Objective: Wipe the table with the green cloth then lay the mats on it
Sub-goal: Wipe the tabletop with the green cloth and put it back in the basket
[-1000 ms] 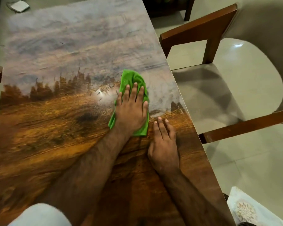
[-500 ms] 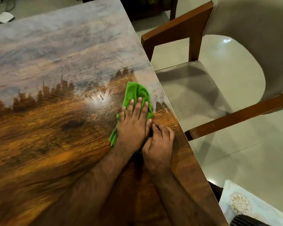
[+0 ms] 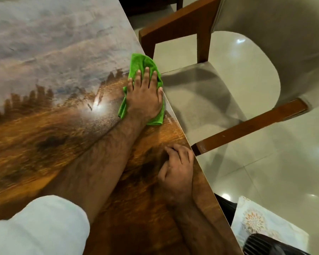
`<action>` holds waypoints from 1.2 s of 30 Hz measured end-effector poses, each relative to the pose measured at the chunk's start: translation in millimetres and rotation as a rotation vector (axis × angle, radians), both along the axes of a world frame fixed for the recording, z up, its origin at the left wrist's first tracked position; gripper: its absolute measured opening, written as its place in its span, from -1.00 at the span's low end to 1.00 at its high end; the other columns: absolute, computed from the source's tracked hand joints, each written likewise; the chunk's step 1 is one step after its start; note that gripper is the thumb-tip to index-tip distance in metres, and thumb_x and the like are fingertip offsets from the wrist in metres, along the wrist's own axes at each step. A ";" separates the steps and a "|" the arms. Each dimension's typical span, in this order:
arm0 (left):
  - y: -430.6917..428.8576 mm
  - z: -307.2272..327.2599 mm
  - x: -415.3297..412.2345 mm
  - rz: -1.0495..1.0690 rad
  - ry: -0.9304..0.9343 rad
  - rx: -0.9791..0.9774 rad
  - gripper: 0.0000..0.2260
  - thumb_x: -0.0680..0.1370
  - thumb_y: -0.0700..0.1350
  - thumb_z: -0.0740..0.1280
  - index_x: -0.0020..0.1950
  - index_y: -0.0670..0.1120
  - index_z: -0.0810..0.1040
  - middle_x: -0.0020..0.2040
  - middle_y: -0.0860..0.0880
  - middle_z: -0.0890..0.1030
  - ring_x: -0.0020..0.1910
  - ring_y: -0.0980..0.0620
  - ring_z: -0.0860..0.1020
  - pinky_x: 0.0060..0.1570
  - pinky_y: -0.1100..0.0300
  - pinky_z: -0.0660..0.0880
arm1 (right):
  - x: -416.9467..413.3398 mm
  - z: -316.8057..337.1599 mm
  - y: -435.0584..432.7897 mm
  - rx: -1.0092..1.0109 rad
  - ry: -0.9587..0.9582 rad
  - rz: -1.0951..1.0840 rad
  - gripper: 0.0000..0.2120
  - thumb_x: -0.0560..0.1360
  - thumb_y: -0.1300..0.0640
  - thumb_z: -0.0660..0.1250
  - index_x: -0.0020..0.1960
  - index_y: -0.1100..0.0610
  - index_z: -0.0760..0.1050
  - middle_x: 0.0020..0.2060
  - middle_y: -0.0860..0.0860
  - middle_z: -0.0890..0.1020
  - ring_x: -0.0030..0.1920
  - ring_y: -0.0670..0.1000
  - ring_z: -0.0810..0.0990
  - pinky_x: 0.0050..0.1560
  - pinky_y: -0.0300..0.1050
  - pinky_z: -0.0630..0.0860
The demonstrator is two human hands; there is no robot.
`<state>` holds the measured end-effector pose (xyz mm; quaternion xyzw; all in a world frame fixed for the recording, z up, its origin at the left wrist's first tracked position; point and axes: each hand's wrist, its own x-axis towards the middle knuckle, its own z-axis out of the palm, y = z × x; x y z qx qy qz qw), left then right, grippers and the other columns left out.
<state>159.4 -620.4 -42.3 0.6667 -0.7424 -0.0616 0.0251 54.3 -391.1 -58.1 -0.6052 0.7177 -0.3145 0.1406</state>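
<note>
A green cloth (image 3: 143, 62) lies at the right edge of the glossy wood-print table (image 3: 44, 74). My left hand (image 3: 145, 94) presses flat on the cloth with fingers spread, and cloth shows beyond the fingertips and on both sides of the hand. My right hand (image 3: 175, 170) rests on the table nearer to me, right at the same edge, with its fingers curled and nothing in them. A pale mat with a floral pattern (image 3: 256, 221) lies below table level at the bottom right, partly hidden by a dark object.
A wooden armchair (image 3: 247, 124) with a beige seat and back stands close against the table's right edge. Beyond it is shiny tiled floor (image 3: 284, 181). A dark ribbed object (image 3: 261, 245) sits at the bottom right corner.
My left hand has slid the cloth away from me and rightward to the table's edge. My right hand has parted from the left, stayed near me, and curled its fingers.
</note>
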 end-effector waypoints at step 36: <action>156.7 25.7 -25.3 -0.232 0.395 0.267 -0.29 0.71 0.32 -0.17 0.81 0.06 -0.21 0.80 0.00 -0.25 0.78 -0.03 -0.27 0.74 -0.16 -0.25 | -9.2 26.2 -10.1 -0.236 -0.368 -0.172 -0.42 0.75 -0.18 0.11 0.38 0.33 0.51 0.36 0.21 0.52 0.41 0.26 0.49 0.39 0.37 0.45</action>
